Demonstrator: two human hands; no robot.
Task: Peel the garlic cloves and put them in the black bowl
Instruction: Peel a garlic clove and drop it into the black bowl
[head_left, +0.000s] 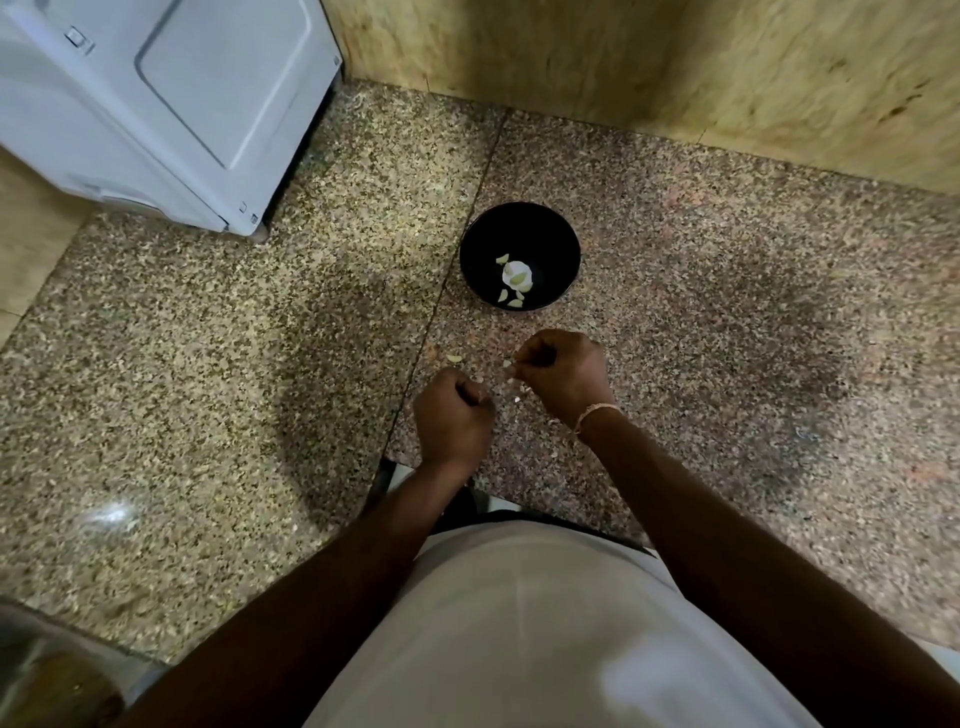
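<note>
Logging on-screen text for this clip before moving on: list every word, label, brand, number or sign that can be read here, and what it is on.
No readable text in this view.
White appliance at top left: small marks near its lower corner, too small and blurred to read.
Round black bowl, speckled stone countertop, thin pale wristband: no lettering seen.

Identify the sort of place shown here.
Probably a home kitchen or utility corner: a speckled polished stone surface, a white appliance, and a round black bowl holding garlic.
</note>
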